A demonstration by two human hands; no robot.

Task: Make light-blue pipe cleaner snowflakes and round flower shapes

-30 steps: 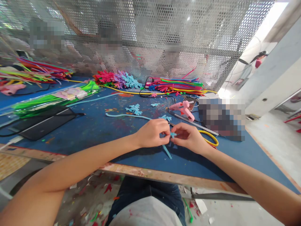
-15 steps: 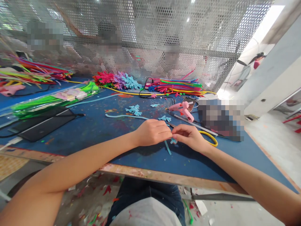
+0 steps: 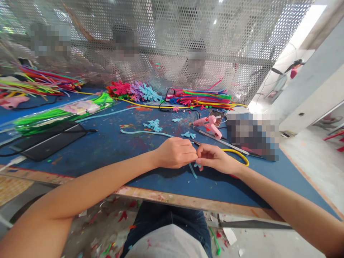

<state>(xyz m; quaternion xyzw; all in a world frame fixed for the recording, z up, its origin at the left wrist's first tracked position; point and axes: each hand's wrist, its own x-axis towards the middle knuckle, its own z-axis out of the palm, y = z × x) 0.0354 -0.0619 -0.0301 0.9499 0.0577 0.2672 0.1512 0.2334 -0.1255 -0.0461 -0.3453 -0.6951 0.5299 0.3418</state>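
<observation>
My left hand (image 3: 176, 152) is closed over a light blue pipe cleaner (image 3: 145, 132), whose long end runs left across the blue table and whose short end sticks out below the fingers. Touching it, my right hand (image 3: 213, 157) is closed in a pinch, with a small light blue piece (image 3: 197, 165) at its fingertips; what exactly the fingers grip is too small to tell. A dark pointed metal tip (image 3: 196, 142) shows just above my right hand. Light blue branched pieces (image 3: 153, 125) lie beyond my hands, one of them (image 3: 188, 135) close by.
A pink glue gun (image 3: 208, 125) rests behind my right hand, near a phone (image 3: 215, 117). Yellow handles (image 3: 242, 157) lie by my right wrist. Bundled pipe cleaners (image 3: 201, 97) line the back; a bagged green bundle (image 3: 61, 113) and black power bank (image 3: 51, 141) are left.
My right hand has turned slightly and its fingertips have shifted a little lower. The short end of the pipe cleaner has moved slightly right. My left hand has hardly moved.
</observation>
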